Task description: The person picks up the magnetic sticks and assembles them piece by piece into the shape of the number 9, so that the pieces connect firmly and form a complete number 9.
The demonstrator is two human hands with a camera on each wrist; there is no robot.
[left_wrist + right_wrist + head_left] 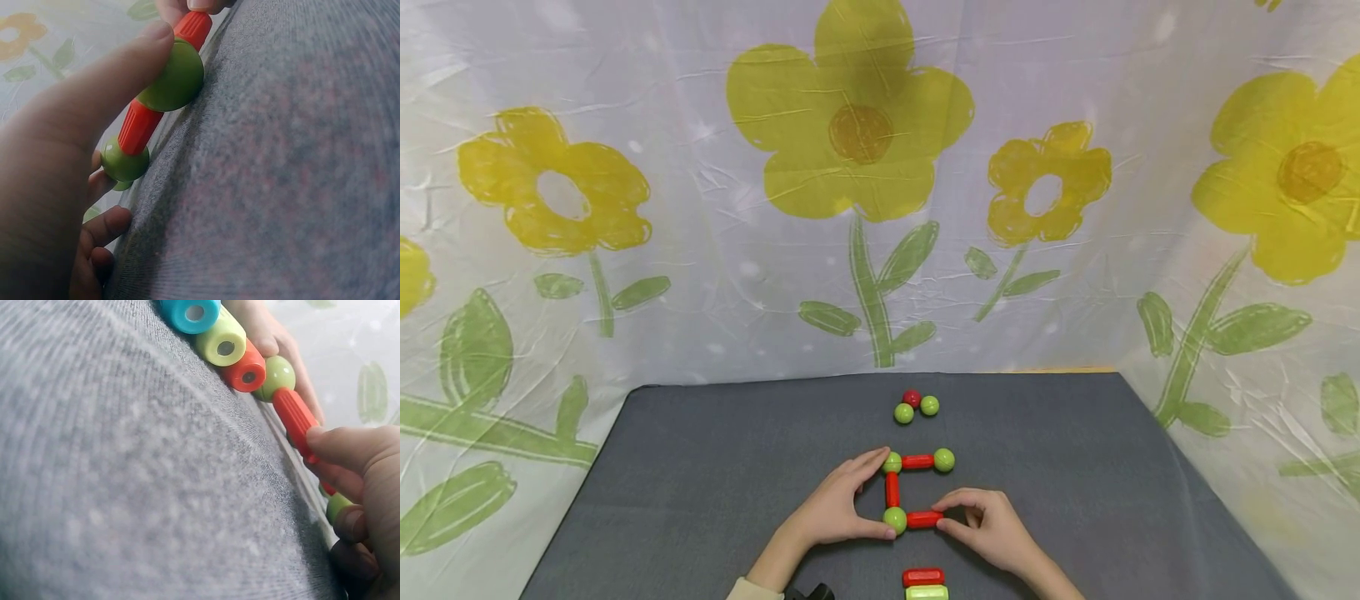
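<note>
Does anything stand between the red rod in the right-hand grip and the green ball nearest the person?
Nothing visible does: the red rod runs from the right-hand grip straight to the green ball and meets it. The left-hand grip touches that ball too, but is not in between.

So three shiny green balls [944, 460] and three ribbed red rods [292, 415] are forming a squared-off C, lying roughly midway between the left and right edges of the grey table [700, 450]. The back rod [917, 462] is running along the back edge's direction, linking two balls. The left rod [892, 490] is joining both corner balls [895, 522], and the front rod [923, 519] is pointing toward the right edge.
</note>
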